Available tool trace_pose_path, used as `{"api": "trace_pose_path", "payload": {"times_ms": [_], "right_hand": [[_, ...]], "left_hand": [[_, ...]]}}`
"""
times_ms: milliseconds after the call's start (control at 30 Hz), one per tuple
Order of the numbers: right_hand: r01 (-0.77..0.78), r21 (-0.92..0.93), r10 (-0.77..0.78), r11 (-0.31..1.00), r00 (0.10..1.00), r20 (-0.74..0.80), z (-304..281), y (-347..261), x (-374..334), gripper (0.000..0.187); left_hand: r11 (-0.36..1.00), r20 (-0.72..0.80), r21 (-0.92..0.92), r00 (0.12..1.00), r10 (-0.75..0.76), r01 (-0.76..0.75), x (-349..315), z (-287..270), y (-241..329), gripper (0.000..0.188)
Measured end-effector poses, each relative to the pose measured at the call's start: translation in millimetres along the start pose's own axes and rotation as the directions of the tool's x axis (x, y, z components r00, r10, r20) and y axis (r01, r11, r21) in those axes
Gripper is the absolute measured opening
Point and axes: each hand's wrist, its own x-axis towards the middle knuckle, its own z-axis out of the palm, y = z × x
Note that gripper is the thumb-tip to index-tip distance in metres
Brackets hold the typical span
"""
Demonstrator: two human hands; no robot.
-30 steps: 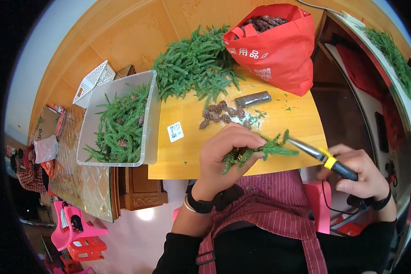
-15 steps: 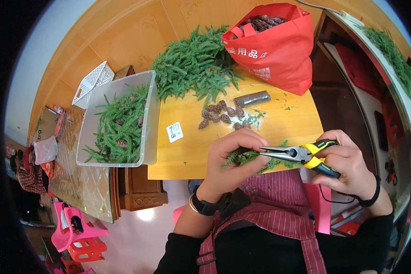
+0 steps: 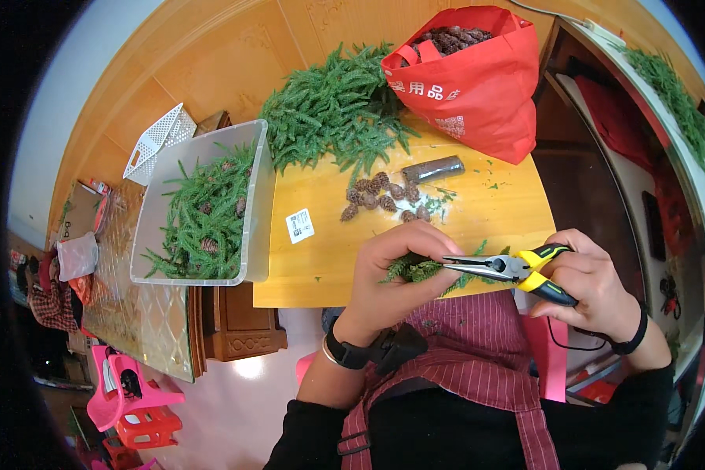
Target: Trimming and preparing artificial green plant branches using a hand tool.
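My left hand (image 3: 399, 278) pinches a green artificial pine sprig (image 3: 415, 269), whose needles stick out on both sides of the fingers. Wrapped round yellow-and-black handles, my right hand (image 3: 591, 282) holds long-nose pliers (image 3: 509, 269). The tips of the pliers touch or lie right by my left thumb and forefinger; what sits between the jaws is too small to make out. Beyond my hands, several small brown pine cones (image 3: 384, 192) lie loose on the yellow table (image 3: 329, 270). A dark roll in clear wrap (image 3: 433, 169) lies just behind the cones.
To the left stands a translucent plastic bin (image 3: 258, 227) holding pine sprigs and cones. A heap of green pine branches (image 3: 329, 110) lies at the back, beside a red bag (image 3: 478, 102) full of cones. A white label card (image 3: 299, 225) lies near the bin. Pink stools (image 3: 125, 392) stand lower left.
The pliers and my right hand have shifted very slightly, with the jaws tilting a little. My left hand keeps its pinch on the sprig.
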Motion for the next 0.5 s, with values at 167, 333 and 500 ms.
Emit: {"api": "trace_pose_path", "payload": {"times_ms": [167,333,500], "right_hand": [[0.01,-0.018,-0.01,1.0,1.0,-0.002,2.4,1.2,-2.2,0.033],[-0.006,-0.067,0.007,0.998,1.0,0.004,2.5,1.9,-5.8,0.032],[-0.079,0.18,0.073,0.98,0.996,0.042,-0.6,6.8,-1.8,0.033]], "left_hand": [[1.0,0.023,0.011,1.0,0.002,-0.003,1.1,0.6,3.1,0.015],[0.998,0.001,0.055,1.0,0.02,-0.02,0.4,2.3,0.1,0.015],[0.987,-0.027,0.153,0.999,-0.038,0.042,0.6,3.2,2.6,0.018]]}}
